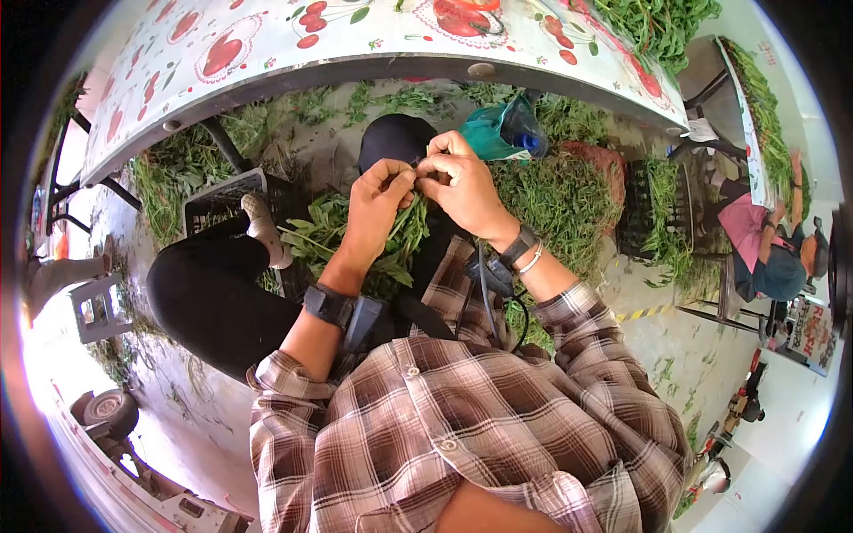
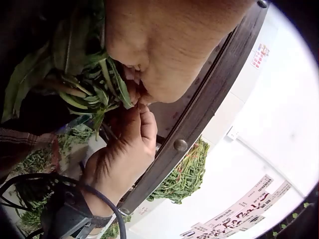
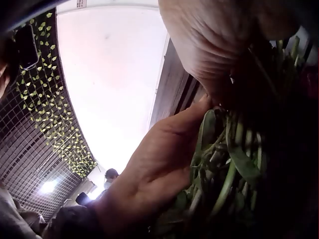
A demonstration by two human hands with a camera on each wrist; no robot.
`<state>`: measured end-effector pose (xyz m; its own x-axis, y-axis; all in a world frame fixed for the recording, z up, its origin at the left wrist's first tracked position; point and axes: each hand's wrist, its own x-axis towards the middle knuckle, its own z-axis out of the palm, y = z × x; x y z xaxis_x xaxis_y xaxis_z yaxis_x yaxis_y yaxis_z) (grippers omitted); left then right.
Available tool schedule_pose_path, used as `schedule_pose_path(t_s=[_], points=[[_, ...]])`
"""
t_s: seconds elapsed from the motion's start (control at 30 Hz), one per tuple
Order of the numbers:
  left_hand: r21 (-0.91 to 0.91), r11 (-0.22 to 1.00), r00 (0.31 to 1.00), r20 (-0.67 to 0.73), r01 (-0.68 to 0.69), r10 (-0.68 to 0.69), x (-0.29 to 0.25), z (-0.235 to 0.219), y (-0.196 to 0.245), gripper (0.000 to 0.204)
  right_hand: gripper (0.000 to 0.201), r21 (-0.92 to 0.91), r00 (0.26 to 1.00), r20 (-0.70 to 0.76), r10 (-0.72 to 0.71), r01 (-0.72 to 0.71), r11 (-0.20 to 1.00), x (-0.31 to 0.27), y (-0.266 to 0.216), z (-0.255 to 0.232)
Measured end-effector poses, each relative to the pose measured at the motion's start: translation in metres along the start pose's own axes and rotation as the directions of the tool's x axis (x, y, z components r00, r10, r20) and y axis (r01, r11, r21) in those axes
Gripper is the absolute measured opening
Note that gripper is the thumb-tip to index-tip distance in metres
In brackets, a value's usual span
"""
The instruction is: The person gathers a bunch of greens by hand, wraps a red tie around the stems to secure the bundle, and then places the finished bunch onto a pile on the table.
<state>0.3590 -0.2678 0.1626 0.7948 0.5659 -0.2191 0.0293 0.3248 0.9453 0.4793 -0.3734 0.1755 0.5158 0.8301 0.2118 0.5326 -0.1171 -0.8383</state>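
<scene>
Over the lap, a bunch of leafy green stems (image 1: 404, 238) lies below and between the two hands. The left hand (image 1: 375, 202) and right hand (image 1: 466, 188) meet with fingertips together at its upper end, fingers curled. In the left wrist view, leaves and stems of the bunch (image 2: 99, 82) emerge right beside the joined fingertips. The right wrist view shows several stems (image 3: 232, 164) packed side by side under the left hand (image 3: 154, 162). Exactly what the fingertips pinch is hidden, and I cannot tell whether it includes a tie.
A table (image 1: 258, 44) with a cherry-patterned cover stands just ahead. Beneath it are a teal bag (image 1: 493, 131) and heaped greens (image 1: 560, 209). Black crates stand left (image 1: 235, 191) and right (image 1: 635, 213). Another person (image 1: 760, 244) sits at a table on the right.
</scene>
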Motion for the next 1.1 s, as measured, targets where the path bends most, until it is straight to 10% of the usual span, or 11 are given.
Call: schedule_pose_path(t_s=[1.1], points=[[0.162, 0.987, 0.997, -0.080, 0.003, 0.011, 0.003, -0.010, 0.003, 0.010, 0.007, 0.177, 0.995, -0.093, 0.026, -0.009, 0.984, 0.000, 0.011, 0.003]])
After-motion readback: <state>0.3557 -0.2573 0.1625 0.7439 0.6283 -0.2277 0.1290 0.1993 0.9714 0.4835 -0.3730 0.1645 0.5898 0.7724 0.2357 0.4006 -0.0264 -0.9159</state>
